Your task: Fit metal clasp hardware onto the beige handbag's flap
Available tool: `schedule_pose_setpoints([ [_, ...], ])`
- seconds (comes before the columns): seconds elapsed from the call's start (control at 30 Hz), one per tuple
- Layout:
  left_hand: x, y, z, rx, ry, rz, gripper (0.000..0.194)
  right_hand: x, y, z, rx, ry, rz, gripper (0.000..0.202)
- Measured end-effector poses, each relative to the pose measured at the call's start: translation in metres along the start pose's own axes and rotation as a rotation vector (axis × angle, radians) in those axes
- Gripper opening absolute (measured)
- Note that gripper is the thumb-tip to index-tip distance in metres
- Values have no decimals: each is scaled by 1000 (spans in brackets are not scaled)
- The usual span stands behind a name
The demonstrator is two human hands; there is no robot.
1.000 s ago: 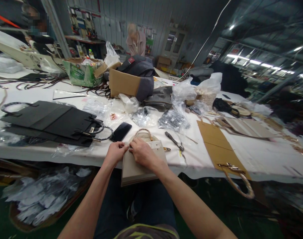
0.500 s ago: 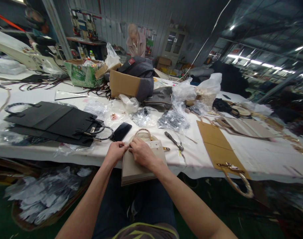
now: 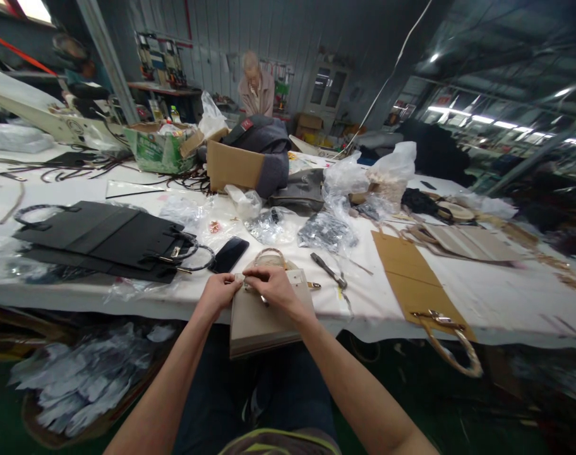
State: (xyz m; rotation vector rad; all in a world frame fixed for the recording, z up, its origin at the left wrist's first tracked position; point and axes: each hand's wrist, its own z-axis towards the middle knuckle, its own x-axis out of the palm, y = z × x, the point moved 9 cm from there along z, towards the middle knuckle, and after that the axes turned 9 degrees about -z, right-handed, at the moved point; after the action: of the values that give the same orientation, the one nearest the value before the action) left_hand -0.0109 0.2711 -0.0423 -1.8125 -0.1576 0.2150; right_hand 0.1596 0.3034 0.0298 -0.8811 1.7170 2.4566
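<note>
A beige bag panel (image 3: pixel 264 325) lies at the table's front edge, partly over my lap, its curved handle (image 3: pixel 270 254) on the far side. My left hand (image 3: pixel 222 289) pinches the panel's upper left corner between thumb and fingers. Beside it, my right hand (image 3: pixel 273 285) has its thumb and fingertips closed at the panel's top edge; whatever small part they hold is too hidden to name. Under the right palm a small shiny metal piece shows. A metal clasp (image 3: pixel 314 285) sticks out at the panel's right side.
Black bag (image 3: pixel 103 237) and phone (image 3: pixel 230 254) lie left. A hammer-like tool (image 3: pixel 329 270), a mustard panel (image 3: pixel 408 278) and beige panels (image 3: pixel 477 243) lie right. Behind are plastic bags (image 3: pixel 328 232), a cardboard box (image 3: pixel 234 167) and a green box (image 3: pixel 158 150). A person (image 3: pixel 256 88) stands beyond the table.
My right hand has lifted and curled its fingers at the top edge, uncovering the shiny piece beneath the palm. My left hand stays at the corner. The view has shifted slightly.
</note>
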Motion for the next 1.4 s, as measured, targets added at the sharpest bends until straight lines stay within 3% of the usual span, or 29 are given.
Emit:
schedule_pose_setpoints([
  [0.1, 0, 1, 1, -1, 11, 0, 49, 6, -4, -1, 30, -7, -2, 25],
  [0.43, 1, 3, -2, -15, 38, -37, 51, 5, -8, -1, 54, 18, -31, 17],
  [0.93, 2, 1, -3, 33, 24, -48, 47, 13, 17, -14, -178, -78, -338, 16],
  [1.17, 2, 2, -3, 60, 29, -71, 46, 16, 15, -24, -180, -42, -338, 24],
  [1.4, 1, 2, -3, 85, 19, -63, 45, 20, 6, -20, -169, -83, -347, 20],
])
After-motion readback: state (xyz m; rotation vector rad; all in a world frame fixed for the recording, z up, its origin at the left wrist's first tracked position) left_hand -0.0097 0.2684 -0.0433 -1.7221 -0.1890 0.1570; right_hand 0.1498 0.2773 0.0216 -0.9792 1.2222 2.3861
